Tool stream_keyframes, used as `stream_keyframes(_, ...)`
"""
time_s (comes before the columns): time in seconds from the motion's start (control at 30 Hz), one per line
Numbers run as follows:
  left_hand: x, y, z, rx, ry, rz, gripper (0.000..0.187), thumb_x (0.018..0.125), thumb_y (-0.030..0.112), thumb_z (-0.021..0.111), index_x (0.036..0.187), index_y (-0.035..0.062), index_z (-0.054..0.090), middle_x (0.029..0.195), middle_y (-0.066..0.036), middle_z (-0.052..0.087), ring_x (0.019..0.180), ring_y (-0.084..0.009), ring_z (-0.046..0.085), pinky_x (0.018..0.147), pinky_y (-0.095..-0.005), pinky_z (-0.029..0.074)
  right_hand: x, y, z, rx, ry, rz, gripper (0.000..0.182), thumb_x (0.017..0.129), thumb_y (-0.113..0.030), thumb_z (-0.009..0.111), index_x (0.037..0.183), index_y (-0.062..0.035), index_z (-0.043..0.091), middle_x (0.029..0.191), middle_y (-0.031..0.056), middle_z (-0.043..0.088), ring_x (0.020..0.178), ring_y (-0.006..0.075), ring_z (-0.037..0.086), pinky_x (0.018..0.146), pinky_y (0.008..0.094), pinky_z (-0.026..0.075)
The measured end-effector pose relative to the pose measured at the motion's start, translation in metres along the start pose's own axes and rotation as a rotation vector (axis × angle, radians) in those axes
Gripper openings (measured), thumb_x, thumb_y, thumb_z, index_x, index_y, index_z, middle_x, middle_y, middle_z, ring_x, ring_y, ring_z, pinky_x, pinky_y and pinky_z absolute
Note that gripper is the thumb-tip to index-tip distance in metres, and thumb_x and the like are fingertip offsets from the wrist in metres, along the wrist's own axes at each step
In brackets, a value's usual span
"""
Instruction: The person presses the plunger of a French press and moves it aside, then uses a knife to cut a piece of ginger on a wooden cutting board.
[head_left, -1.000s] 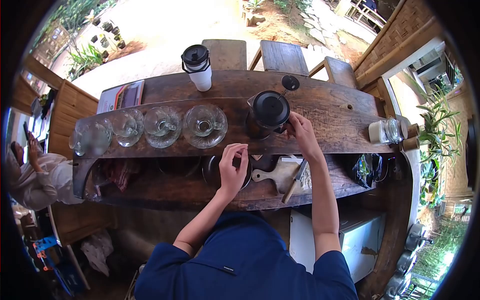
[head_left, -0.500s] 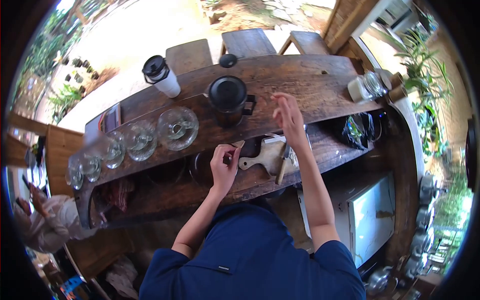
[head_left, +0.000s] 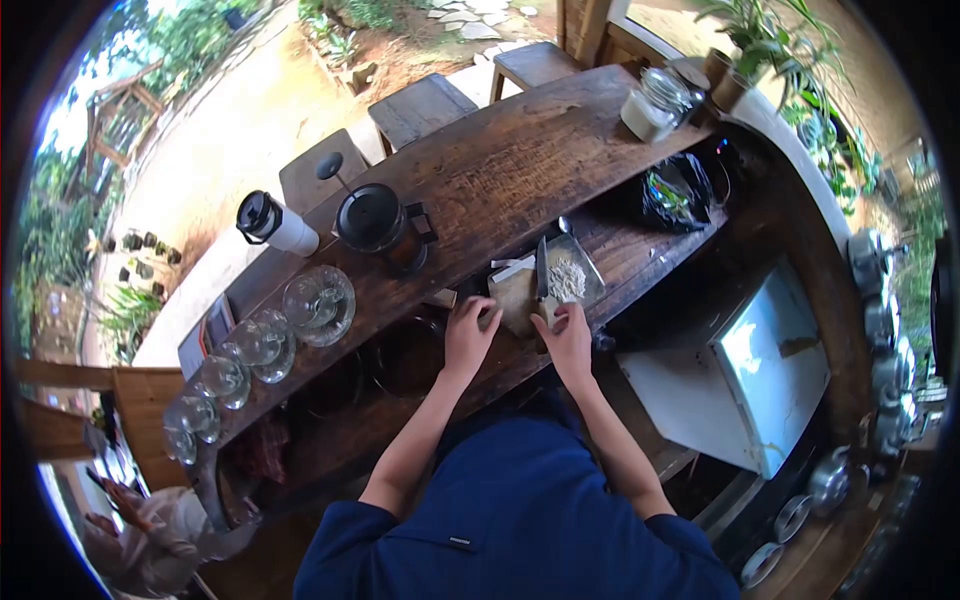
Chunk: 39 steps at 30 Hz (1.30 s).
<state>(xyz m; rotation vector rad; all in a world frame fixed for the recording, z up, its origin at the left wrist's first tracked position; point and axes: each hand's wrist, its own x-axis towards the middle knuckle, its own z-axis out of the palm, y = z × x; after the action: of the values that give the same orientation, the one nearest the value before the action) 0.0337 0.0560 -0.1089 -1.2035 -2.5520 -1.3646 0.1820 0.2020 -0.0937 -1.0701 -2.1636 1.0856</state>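
Note:
A wooden cutting board [head_left: 515, 298] lies on the lower shelf in front of me. My left hand [head_left: 470, 335] is curled at its left side; what its fingers hold, if anything, is hidden. A small light-brown piece [head_left: 440, 298] shows just beyond that hand. My right hand [head_left: 568, 340] closes its thumb and fingers at the handle end of a knife [head_left: 542, 268], whose blade points away from me. Right of the blade, pale chopped pieces [head_left: 567, 280] lie in a heap on a flat tray [head_left: 592, 292]. A spoon [head_left: 580, 248] rests along the tray's far edge.
On the upper counter [head_left: 500, 185] stand a French press [head_left: 375, 225], a white tumbler [head_left: 290, 232], several glass vessels [head_left: 318, 305] and a jar of white contents [head_left: 650, 112]. A black plastic bag [head_left: 680, 195] sits at the shelf's right. Another person [head_left: 165, 530] is at lower left.
My right hand has come down from above the counter to the knife handle. The left hand has shifted to the board's side. The whole view has turned rightward.

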Motion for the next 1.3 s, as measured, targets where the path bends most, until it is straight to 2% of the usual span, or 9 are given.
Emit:
stream_keyframes(0.07,0.018,-0.007,0.014,0.048,-0.022,0.053,0.022,0.095,0.020,0.078,0.111,0.0073,0.069,0.113,-0.009,0.071,0.109,-0.0337,0.068,0.095,-0.0441,0.055,0.000,-0.010,0.005,-0.096,-0.074,-0.028,0.051,0.087,-0.028,0.088,0.114,-0.0010,0.054,0.107,0.0198,0.063,0.089,0.0397,0.069,0.077,0.0488,0.055)
stream_keyframes(0.23,0.060,-0.008,0.054,0.169,-0.089,0.083,0.028,0.096,0.022,0.076,0.118,0.0072,0.070,0.119,-0.010,0.070,0.115,-0.0338,0.067,0.094,-0.0455,0.058,0.009,0.011,0.024,-0.206,-0.051,-0.050,0.055,0.086,-0.028,0.089,0.116,-0.0051,0.051,0.099,0.0197,0.067,0.091,0.0442,0.070,0.079,0.0511,0.055)
stream_keyframes(0.3,0.069,-0.004,0.067,0.227,-0.143,0.040,0.031,0.096,0.022,0.074,0.124,0.0077,0.070,0.120,-0.009,0.070,0.118,-0.0329,0.066,0.093,-0.0447,0.060,0.012,0.008,0.018,-0.128,-0.129,0.038,0.053,0.086,-0.024,0.087,0.117,-0.0024,0.050,0.110,0.0241,0.069,0.103,0.0468,0.071,0.085,0.0537,0.056)
stream_keyframes(0.5,0.070,-0.013,0.086,0.274,-0.087,0.043,0.035,0.094,0.014,0.073,0.128,0.0079,0.070,0.118,-0.011,0.069,0.116,-0.0309,0.066,0.092,-0.0438,0.060,0.000,0.013,-0.013,0.015,-0.103,0.111,0.056,0.091,-0.023,0.084,0.131,-0.0003,0.052,0.109,0.0210,0.071,0.095,0.0365,0.073,0.087,0.0436,0.057)
stream_keyframes(0.6,0.063,-0.033,0.099,0.195,-0.033,0.129,0.034,0.097,0.011,0.070,0.131,0.0064,0.067,0.121,-0.013,0.068,0.109,-0.0368,0.070,0.089,-0.0472,0.059,-0.026,0.018,-0.031,0.239,-0.007,0.078,0.050,0.096,-0.011,0.081,0.137,-0.0005,0.054,0.097,0.0077,0.070,0.082,0.0152,0.067,0.078,0.0307,0.055)
stream_keyframes(0.77,0.057,-0.024,0.096,0.150,-0.065,0.056,0.033,0.100,0.010,0.066,0.133,0.0053,0.064,0.124,-0.015,0.066,0.107,-0.0384,0.070,0.090,-0.0478,0.059,-0.073,0.067,-0.051,0.228,-0.123,0.089,0.031,0.105,-0.006,0.068,0.133,0.0028,0.060,0.098,0.0056,0.070,0.082,0.0123,0.067,0.077,0.0294,0.055)
stream_keyframes(0.83,0.055,-0.026,0.095,0.175,-0.057,0.053,0.032,0.101,0.009,0.065,0.133,0.0049,0.064,0.124,-0.016,0.066,0.108,-0.0383,0.070,0.091,-0.0477,0.059,-0.091,0.074,-0.060,0.306,-0.171,0.307,0.031,0.103,-0.011,0.071,0.130,0.0013,0.064,0.102,0.0107,0.072,0.091,0.0170,0.070,0.080,0.0333,0.057)
stream_keyframes(0.97,0.051,-0.030,0.096,0.088,-0.085,0.049,0.033,0.100,0.006,0.065,0.133,0.0048,0.063,0.129,-0.016,0.066,0.112,-0.0388,0.068,0.095,-0.0487,0.058,-0.108,0.079,-0.063,0.261,-0.195,0.266,0.029,0.108,-0.011,0.062,0.134,0.0029,0.061,0.092,0.0037,0.067,0.078,0.0095,0.062,0.071,0.0269,0.051)
stream_keyframes(1.3,0.010,-0.012,0.076,0.097,-0.128,0.109,0.033,0.094,0.003,0.068,0.127,0.0080,0.070,0.124,-0.011,0.070,0.122,-0.0320,0.063,0.103,-0.0487,0.050,-0.089,0.040,-0.040,0.245,-0.083,0.368,0.032,0.110,-0.030,0.067,0.112,0.0017,0.067,0.076,0.0022,0.062,0.069,0.0071,0.056,0.062,0.0268,0.046)
